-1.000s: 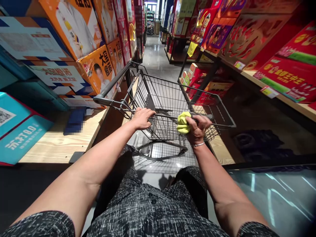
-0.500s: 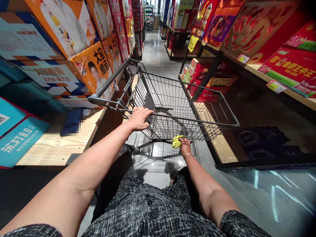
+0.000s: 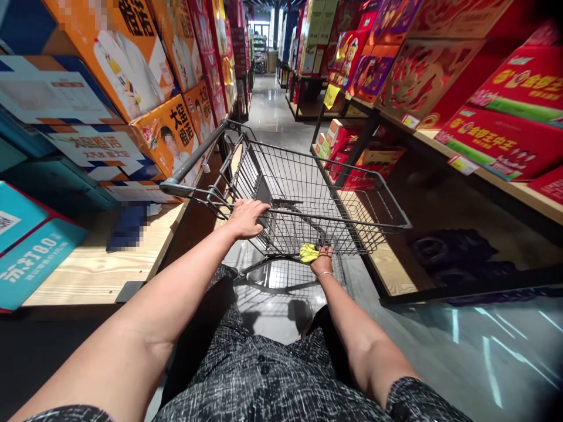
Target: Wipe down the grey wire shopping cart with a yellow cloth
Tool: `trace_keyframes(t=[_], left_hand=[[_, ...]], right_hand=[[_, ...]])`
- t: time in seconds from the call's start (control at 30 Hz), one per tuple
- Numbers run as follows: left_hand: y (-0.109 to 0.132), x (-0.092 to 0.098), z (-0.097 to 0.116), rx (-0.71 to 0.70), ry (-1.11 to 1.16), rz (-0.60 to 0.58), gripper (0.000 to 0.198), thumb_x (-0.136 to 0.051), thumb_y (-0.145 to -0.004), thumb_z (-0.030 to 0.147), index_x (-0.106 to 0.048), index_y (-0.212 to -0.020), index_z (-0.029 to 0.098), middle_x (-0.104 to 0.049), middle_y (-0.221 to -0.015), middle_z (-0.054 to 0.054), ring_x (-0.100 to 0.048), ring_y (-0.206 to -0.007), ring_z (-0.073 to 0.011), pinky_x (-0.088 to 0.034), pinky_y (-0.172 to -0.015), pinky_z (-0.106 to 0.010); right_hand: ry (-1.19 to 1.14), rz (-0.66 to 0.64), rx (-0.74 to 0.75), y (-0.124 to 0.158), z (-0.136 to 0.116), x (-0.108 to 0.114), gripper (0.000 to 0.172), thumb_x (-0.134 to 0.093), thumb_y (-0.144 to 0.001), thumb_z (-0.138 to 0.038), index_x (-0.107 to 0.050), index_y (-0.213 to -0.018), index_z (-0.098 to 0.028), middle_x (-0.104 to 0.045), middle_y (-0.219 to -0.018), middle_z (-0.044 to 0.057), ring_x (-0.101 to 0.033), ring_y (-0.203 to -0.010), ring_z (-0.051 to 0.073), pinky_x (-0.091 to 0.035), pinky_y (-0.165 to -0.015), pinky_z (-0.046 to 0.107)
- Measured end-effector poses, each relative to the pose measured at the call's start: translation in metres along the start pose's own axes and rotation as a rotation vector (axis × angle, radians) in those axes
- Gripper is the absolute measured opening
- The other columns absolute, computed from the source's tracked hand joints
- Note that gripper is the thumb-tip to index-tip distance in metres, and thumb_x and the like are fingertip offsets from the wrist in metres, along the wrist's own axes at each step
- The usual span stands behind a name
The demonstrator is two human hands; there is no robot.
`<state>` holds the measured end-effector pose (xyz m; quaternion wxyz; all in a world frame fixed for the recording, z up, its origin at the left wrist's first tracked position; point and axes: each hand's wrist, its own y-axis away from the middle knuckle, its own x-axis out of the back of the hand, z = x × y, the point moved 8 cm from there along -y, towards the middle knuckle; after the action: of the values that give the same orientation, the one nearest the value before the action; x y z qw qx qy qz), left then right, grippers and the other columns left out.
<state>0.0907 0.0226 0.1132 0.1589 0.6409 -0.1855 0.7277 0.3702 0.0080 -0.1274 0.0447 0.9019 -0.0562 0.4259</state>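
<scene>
A grey wire shopping cart [image 3: 303,170] stands turned sideways before me, its basket bare inside and its handle bar [image 3: 193,161] toward the left. My left hand [image 3: 248,218] is closed over the near top rim of the basket, close to the handle end. Lower down, against the near side of the basket's bottom, my right hand [image 3: 323,261] grips a crumpled yellow cloth [image 3: 309,253]. The cloth touches or nearly touches the wires there. Whether those fingers also hold the wire I cannot tell.
Stacked orange drink cartons [image 3: 169,132] and a teal box [image 3: 39,246] line the wooden shelf on the left. Red gift boxes [image 3: 484,140] fill the right-hand shelf, above a lower wooden ledge [image 3: 391,266]. A tiled aisle [image 3: 266,105] runs ahead between the shelves.
The view has tilted up a little, so the shelves appear lower. My right hand and the yellow cloth have shifted slightly left. My left hand stays on the rim.
</scene>
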Motion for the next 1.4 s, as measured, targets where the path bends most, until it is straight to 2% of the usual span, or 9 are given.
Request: trace_keyframes(t=[0.13, 0.27, 0.37, 0.47, 0.6, 0.87, 1.03, 1.2, 1.4], left_hand=[[0.0, 0.0, 0.0, -0.003, -0.002, -0.008, 0.062, -0.059, -0.073, 0.02, -0.057, -0.135, 0.017, -0.066, -0.125, -0.01, -0.056, -0.116, -0.0302, -0.039, -0.105, -0.043], [0.0, -0.002, 0.0, -0.007, -0.007, -0.028, 0.063, -0.059, -0.072, 0.023, -0.056, -0.135, 0.019, -0.065, -0.126, -0.01, -0.056, -0.117, -0.0316, -0.038, -0.105, -0.045], [0.0, -0.001, 0.002, -0.016, -0.008, -0.017, 0.063, -0.059, -0.073, 0.026, -0.055, -0.135, 0.019, -0.064, -0.127, -0.011, -0.055, -0.119, -0.0318, -0.038, -0.105, -0.045], [0.001, -0.001, 0.004, -0.007, -0.009, -0.03, 0.062, -0.059, -0.073, 0.027, -0.055, -0.134, 0.02, -0.064, -0.128, -0.011, -0.055, -0.12, -0.0317, -0.037, -0.105, -0.046], [0.003, -0.001, 0.004, 0.006, -0.013, -0.024, 0.061, -0.059, -0.072, 0.027, -0.057, -0.133, 0.019, -0.064, -0.127, -0.013, -0.055, -0.119, -0.0326, -0.037, -0.103, -0.047], [0.01, 0.0, -0.004, 0.03, -0.024, 0.013, 0.058, -0.056, -0.074, 0.03, -0.056, -0.131, 0.022, -0.066, -0.122, -0.01, -0.056, -0.115, -0.0324, -0.035, -0.101, -0.048], [0.014, 0.001, -0.01, 0.053, -0.04, 0.007, 0.058, -0.056, -0.074, 0.03, -0.055, -0.131, 0.022, -0.066, -0.124, -0.01, -0.056, -0.115, -0.0327, -0.035, -0.101, -0.048], [0.019, 0.0, -0.017, 0.049, -0.021, 0.02, 0.06, -0.055, -0.073, 0.03, -0.054, -0.133, 0.022, -0.067, -0.122, -0.01, -0.057, -0.113, -0.0323, -0.037, -0.1, -0.048], [0.02, 0.001, -0.023, 0.059, -0.01, 0.048, 0.056, -0.054, -0.073, 0.03, -0.057, -0.129, 0.027, -0.068, -0.119, -0.007, -0.057, -0.111, -0.0316, -0.036, -0.099, -0.048]], right_hand=[[0.058, 0.113, 0.035, 0.003, -0.013, 0.074, 0.042, -0.061, -0.075, -0.024, -0.055, -0.115, -0.017, -0.054, -0.122, 0.017, -0.055, -0.11, 0.029, -0.048, -0.095, 0.042], [0.13, 0.509, 0.278, 0.009, -0.037, 0.188, 0.052, -0.057, -0.085, -0.031, -0.05, -0.134, -0.018, -0.051, -0.124, 0.016, -0.05, -0.112, 0.029, -0.045, -0.096, 0.043], [0.234, 0.682, 0.226, 0.0, -0.04, 0.235, 0.054, -0.053, -0.087, -0.025, -0.052, -0.141, -0.022, -0.047, -0.127, 0.017, -0.044, -0.114, 0.032, -0.041, -0.096, 0.047], [0.32, 0.57, 0.088, -0.02, -0.041, 0.224, 0.055, -0.049, -0.083, -0.013, -0.059, -0.136, -0.025, -0.045, -0.128, 0.014, -0.039, -0.111, 0.031, -0.041, -0.094, 0.047], [0.336, 0.469, 0.131, -0.021, -0.066, 0.183, 0.063, -0.059, -0.072, -0.01, -0.056, -0.133, -0.022, -0.038, -0.134, 0.014, -0.031, -0.119, 0.033, -0.038, -0.103, 0.048], [0.183, 0.456, 0.316, 0.001, -0.147, 0.133, 0.06, -0.068, -0.082, -0.059, -0.053, -0.127, -0.023, -0.035, -0.138, 0.015, -0.027, -0.124, 0.035, -0.034, -0.109, 0.052], [0.113, 0.474, 0.296, -0.001, -0.174, 0.124, 0.046, -0.049, -0.094, -0.061, -0.064, -0.112, -0.022, -0.046, -0.124, 0.014, -0.033, -0.115, 0.033, -0.04, -0.102, 0.049], [0.158, 0.463, 0.294, -0.014, -0.151, 0.139, 0.036, -0.046, -0.096, -0.045, -0.068, -0.109, -0.02, -0.05, -0.118, 0.013, -0.038, -0.111, 0.031, -0.044, -0.093, 0.043], [0.253, 0.547, 0.233, -0.046, -0.054, 0.201, 0.034, -0.05, -0.088, -0.035, -0.066, -0.112, -0.016, -0.05, -0.114, 0.014, -0.041, -0.11, 0.031, -0.037, -0.103, 0.05]])
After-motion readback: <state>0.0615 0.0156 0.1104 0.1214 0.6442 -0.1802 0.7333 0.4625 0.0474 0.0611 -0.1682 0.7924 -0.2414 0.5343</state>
